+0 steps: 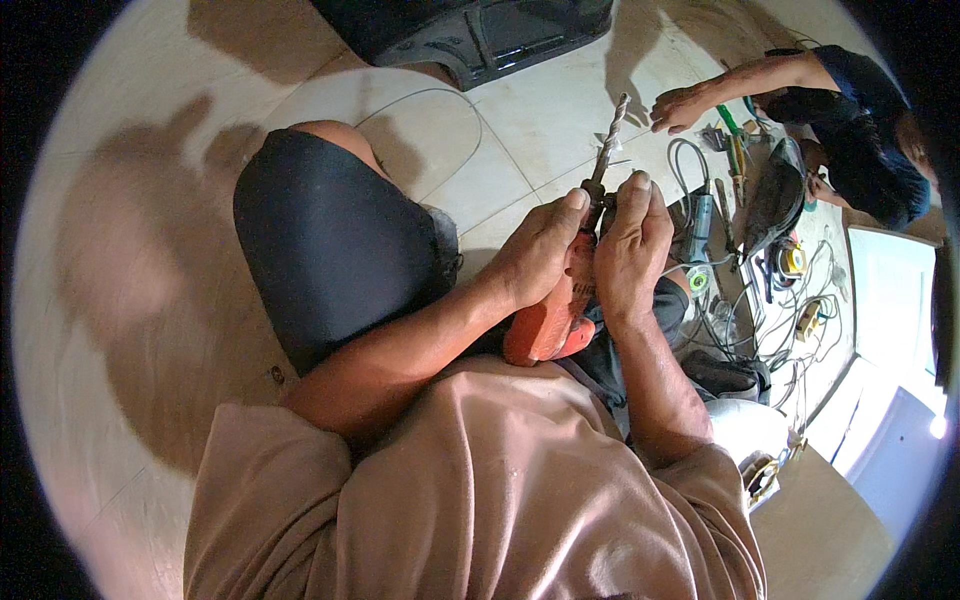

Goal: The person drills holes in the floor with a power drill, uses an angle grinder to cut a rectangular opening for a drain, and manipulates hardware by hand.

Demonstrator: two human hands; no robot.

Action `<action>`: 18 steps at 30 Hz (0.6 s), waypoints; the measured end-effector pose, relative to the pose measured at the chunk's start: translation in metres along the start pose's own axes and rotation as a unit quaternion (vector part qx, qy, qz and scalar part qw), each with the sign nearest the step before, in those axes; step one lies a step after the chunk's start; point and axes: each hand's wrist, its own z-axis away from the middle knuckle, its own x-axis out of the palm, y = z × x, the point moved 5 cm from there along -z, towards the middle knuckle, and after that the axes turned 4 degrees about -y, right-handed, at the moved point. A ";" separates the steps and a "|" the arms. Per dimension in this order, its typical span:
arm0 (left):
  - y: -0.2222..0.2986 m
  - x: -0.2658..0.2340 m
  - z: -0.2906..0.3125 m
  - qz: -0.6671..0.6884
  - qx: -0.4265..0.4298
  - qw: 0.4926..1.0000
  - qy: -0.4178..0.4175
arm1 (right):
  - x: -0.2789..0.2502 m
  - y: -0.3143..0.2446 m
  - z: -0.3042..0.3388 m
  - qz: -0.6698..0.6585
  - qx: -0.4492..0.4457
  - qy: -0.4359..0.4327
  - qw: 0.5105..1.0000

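Note:
A red-orange power drill (pixel 545 330) lies against my front, its rear end by my shirt and its nose pointing away from me. A spiral drill bit (pixel 611 140) sticks out of the dark chuck (pixel 594 195). My left hand (pixel 538 250) is closed on the left side of the drill's front, thumb up beside the chuck. My right hand (pixel 630 250) is closed at the chuck's right side, thumb and fingers pinched together. Whatever small part may be between those fingers is hidden.
At the right, a teal angle grinder (pixel 702 230), a dark bag (pixel 775 195), tangled cables and a yellow socket block (pixel 808 320) lie on the tiled floor. Another person's hand (pixel 680 108) reaches in at the upper right. A black moulded piece (pixel 490 45) stands at the far edge.

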 end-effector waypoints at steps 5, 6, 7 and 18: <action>-0.005 -0.002 0.004 0.080 -0.053 0.995 -0.034 | 0.009 0.008 -0.003 -0.045 -0.038 -0.024 0.998; -0.005 -0.001 0.004 0.079 -0.056 0.995 -0.027 | 0.009 0.008 -0.003 -0.057 -0.052 -0.031 0.997; -0.003 -0.001 0.004 0.086 -0.041 0.995 -0.018 | 0.010 0.008 -0.004 -0.069 -0.068 -0.038 0.995; -0.010 -0.007 0.007 0.131 -0.059 0.990 0.002 | 0.017 0.014 -0.006 -0.121 -0.111 -0.077 0.983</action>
